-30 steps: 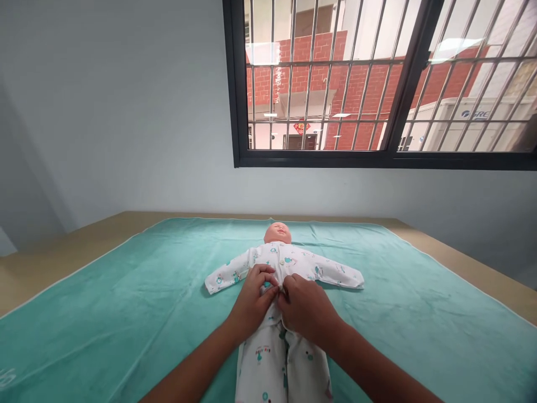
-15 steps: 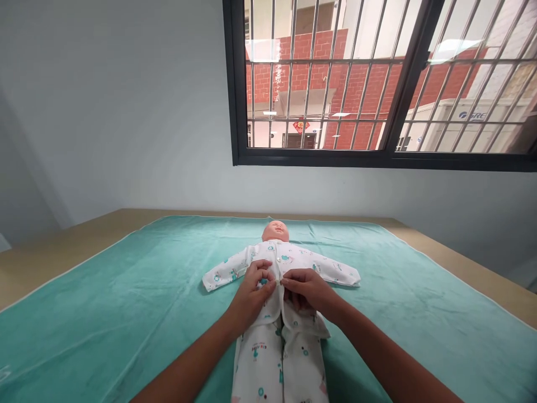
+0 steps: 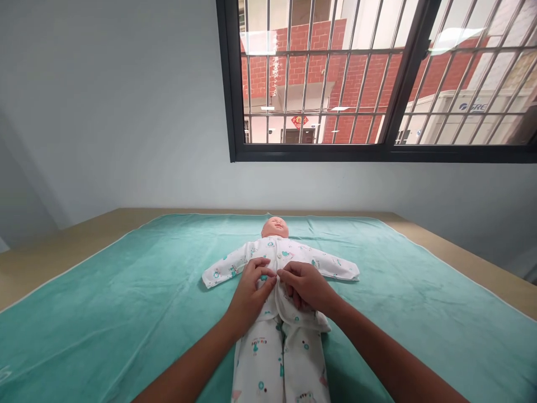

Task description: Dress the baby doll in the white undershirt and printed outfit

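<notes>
A baby doll lies on its back, head toward the wall, dressed in a white printed jacket and matching trousers. The jacket's sleeves are spread out to both sides. At the middle of its front opening my left hand pinches the left front edge with thumb and fingertips. My right hand grips the right front edge, its fingertips meeting those of the left hand. Any fastener between the fingertips is hidden. One small button shows higher up near the neck.
A green cloth covers most of the wooden table under the doll. Behind it stands a grey wall with a barred, dark-framed window.
My right fingertips have shifted slightly left, closing up to the left ones, and the right jacket edge bends more. The view has tilted a little.
</notes>
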The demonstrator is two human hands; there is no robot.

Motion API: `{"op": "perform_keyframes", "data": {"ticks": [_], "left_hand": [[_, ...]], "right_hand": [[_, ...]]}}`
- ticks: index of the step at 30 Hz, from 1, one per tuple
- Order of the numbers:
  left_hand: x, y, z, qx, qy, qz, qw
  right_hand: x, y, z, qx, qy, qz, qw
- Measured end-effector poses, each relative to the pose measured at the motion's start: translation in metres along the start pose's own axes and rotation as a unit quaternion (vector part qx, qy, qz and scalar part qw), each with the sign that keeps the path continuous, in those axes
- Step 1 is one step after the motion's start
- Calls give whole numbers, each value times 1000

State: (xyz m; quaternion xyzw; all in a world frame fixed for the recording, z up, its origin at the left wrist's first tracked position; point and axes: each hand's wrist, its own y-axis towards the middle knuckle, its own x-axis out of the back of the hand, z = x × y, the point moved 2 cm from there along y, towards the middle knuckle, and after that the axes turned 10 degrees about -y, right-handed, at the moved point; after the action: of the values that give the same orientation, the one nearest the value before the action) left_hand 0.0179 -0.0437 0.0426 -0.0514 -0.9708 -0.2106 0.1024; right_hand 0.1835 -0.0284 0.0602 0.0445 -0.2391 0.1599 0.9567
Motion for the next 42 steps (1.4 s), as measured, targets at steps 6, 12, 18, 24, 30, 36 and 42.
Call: {"op": "perform_keyframes", "data": {"ticks": [6, 12, 18, 24, 30, 36, 42], "left_hand": [[-2, 2, 1, -3, 22, -3, 1000], [-2, 3, 0, 7, 16, 3, 1000], [1, 6, 3, 11, -7, 25, 1000], [2, 6, 2, 14, -16, 36, 999], [1, 5, -1, 24, -17, 46, 999], [0, 1, -2, 19, 7, 32, 999], [0, 2, 0, 15, 11, 33, 999]], "right_hand": [[-2, -3, 6, 10, -108, 20, 994], [1, -3, 12, -22, -121, 61, 991], [4, -3, 13, -25, -82, 58, 995], [10, 2, 0, -18, 17, 99, 995], [10, 1, -3, -18, 36, 93, 995], [9, 0, -2, -20, 65, 84, 994], [6, 2, -5, -20, 48, 80, 995]]}}
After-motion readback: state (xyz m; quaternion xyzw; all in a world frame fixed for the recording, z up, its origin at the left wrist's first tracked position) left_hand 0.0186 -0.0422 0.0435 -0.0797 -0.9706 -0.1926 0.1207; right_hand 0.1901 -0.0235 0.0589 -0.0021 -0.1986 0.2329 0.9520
